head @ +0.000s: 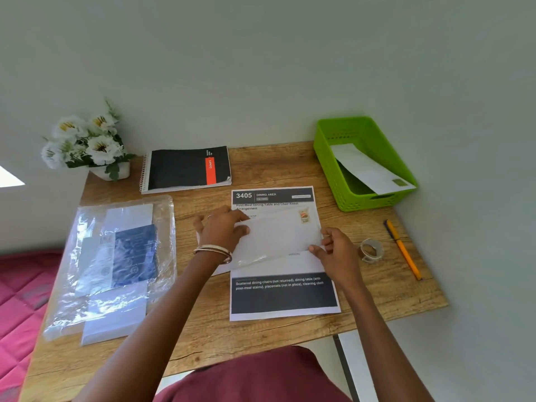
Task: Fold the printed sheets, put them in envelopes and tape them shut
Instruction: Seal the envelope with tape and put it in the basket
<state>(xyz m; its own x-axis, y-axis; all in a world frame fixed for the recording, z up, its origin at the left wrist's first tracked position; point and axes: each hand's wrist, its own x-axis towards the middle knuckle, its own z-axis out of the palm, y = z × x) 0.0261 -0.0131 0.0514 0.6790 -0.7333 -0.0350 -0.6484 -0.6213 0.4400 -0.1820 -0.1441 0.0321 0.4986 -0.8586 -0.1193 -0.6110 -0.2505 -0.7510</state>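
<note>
A white stamped envelope (pixel 278 236) is held over the middle of a printed sheet (pixel 284 294) that lies flat on the wooden table (pixel 261 340). My left hand (pixel 222 227) grips the envelope's left end and my right hand (pixel 338 249) pinches its right end. The sheet carries a "3405 DINING AREA" header and a dark text block at its near end. A roll of clear tape (pixel 371 250) lies just right of my right hand. Another envelope (pixel 371 169) rests tilted in the green basket (pixel 327 166).
A clear plastic bag with envelopes (pixel 116 265) lies at the left. A black spiral notebook (pixel 187 169) and a pot of white flowers (pixel 87 146) stand at the back. An orange pen (pixel 403 249) lies near the right edge. A red bedcover (pixel 17 300) is at the far left.
</note>
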